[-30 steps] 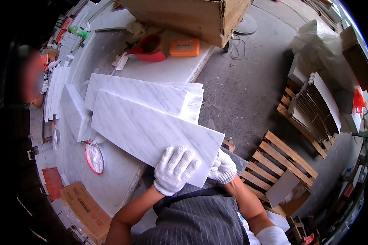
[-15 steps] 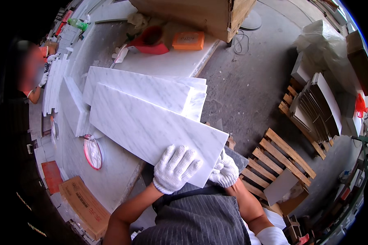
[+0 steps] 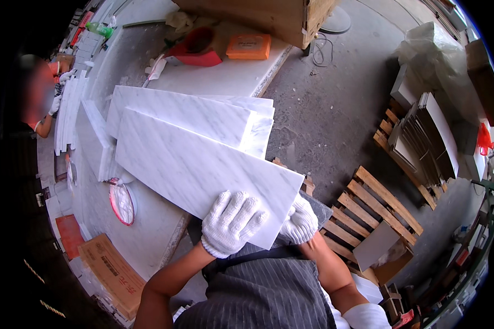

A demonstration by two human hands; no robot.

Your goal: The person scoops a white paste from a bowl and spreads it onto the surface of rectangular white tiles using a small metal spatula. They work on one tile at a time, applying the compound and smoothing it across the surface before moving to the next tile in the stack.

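Observation:
A long white marble slab [image 3: 203,159] with grey veins lies at a slant in front of me, its near right end close to my body. My left hand [image 3: 231,223], in a white knit glove, rests on top of it at the near edge, fingers stretched out. At the right end, my gloved right hand [image 3: 300,222] grips the slab's edge, with some fingers hidden by the stone. Beneath and behind it, further marble slabs [image 3: 186,112] are fanned out in a loose stack. A dark board or block [image 3: 318,211] shows beside my right hand.
A pink-rimmed dish [image 3: 121,203] sits left of the slabs. Farther back are a red container [image 3: 195,55], an orange box [image 3: 248,46] and a large wooden box [image 3: 258,16]. Wooden pallets [image 3: 362,211] stand right, a carton [image 3: 111,274] near left. Another person [image 3: 41,93] works far left.
My right hand's fingers, partly seen at the slab's edge before, are now more hidden. The whole view has shifted slightly; the slab and my left hand stay in much the same place together.

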